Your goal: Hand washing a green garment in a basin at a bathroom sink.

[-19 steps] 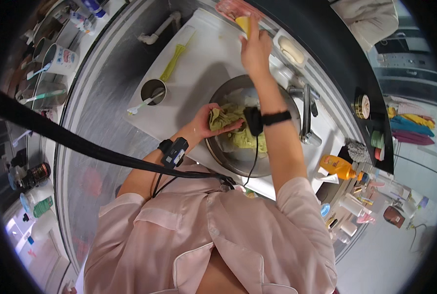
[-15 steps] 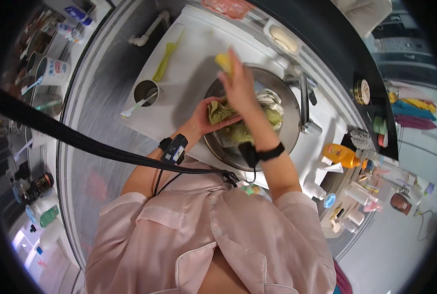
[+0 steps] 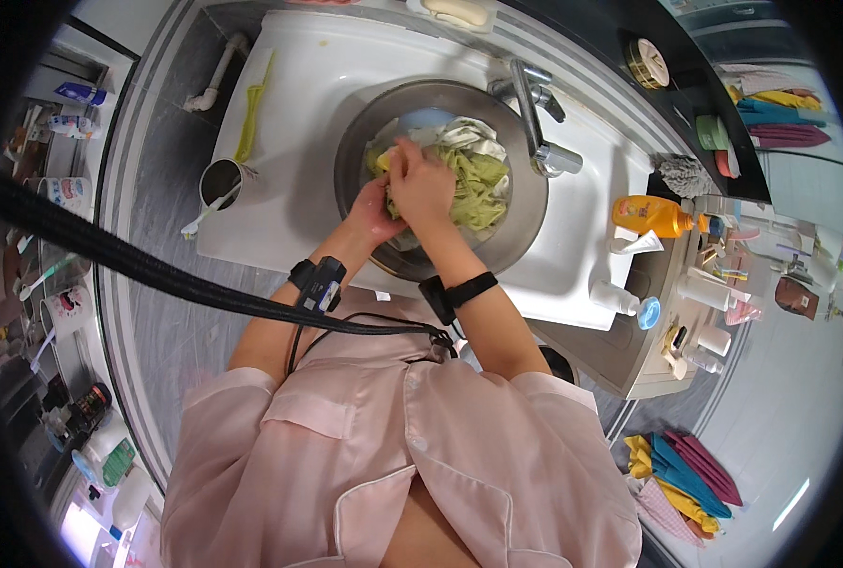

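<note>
A metal basin sits in the white sink and holds wet green cloth with some pale cloth behind it. My right hand is closed on a small yellow bar, likely soap, and presses it against the green cloth. Just beneath it, my left hand grips the near edge of the same cloth. Both wrists wear black bands.
A chrome tap arches over the basin. A cup with a toothbrush stands at the sink's left. An orange bottle and small toiletries crowd the right counter. A soap bar lies at the far rim.
My right hand came back from the far edge of the sink with the yellow bar and dropped into the basin onto the cloth. The left hand stayed on the cloth.
</note>
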A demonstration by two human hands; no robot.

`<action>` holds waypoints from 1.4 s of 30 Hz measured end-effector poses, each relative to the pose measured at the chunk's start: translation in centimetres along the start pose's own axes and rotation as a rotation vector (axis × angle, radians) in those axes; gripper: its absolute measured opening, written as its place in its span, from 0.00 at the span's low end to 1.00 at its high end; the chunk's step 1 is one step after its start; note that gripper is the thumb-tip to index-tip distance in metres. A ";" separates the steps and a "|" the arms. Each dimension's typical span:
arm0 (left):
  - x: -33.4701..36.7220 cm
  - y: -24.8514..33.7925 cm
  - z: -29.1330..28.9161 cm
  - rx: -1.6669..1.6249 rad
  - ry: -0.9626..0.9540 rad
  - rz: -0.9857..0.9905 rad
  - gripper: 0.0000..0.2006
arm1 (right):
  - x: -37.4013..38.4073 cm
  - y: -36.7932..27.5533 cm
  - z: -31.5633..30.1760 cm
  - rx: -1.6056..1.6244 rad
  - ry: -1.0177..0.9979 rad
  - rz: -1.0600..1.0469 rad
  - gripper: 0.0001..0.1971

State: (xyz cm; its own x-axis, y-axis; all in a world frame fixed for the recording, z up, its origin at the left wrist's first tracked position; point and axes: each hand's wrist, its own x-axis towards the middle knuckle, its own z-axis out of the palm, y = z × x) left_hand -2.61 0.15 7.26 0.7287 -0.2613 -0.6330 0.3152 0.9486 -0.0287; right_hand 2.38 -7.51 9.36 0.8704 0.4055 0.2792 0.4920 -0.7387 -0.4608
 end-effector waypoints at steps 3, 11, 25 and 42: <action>-1.6 0.2 0.9 0.004 0.047 0.053 0.17 | -2.4 -2.5 -1.6 0.091 -0.054 -0.055 0.14; 0.5 -0.9 -0.7 0.048 -0.025 0.121 0.16 | 0.3 0.4 -1.8 0.140 -0.087 0.219 0.14; -1.0 -0.5 -0.4 0.118 0.042 0.087 0.17 | 0.8 0.1 -0.6 0.081 -0.127 0.350 0.17; -0.6 0.8 -1.0 -0.124 -0.072 0.032 0.23 | 1.3 -1.0 2.0 -0.078 -0.024 -0.065 0.16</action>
State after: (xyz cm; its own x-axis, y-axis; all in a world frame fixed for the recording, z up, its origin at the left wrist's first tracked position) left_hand -3.37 1.21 6.85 0.7804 -0.2383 -0.5781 0.2166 0.9703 -0.1076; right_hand 3.01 -5.20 8.52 0.8372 0.4661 0.2862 0.5455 -0.7493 -0.3754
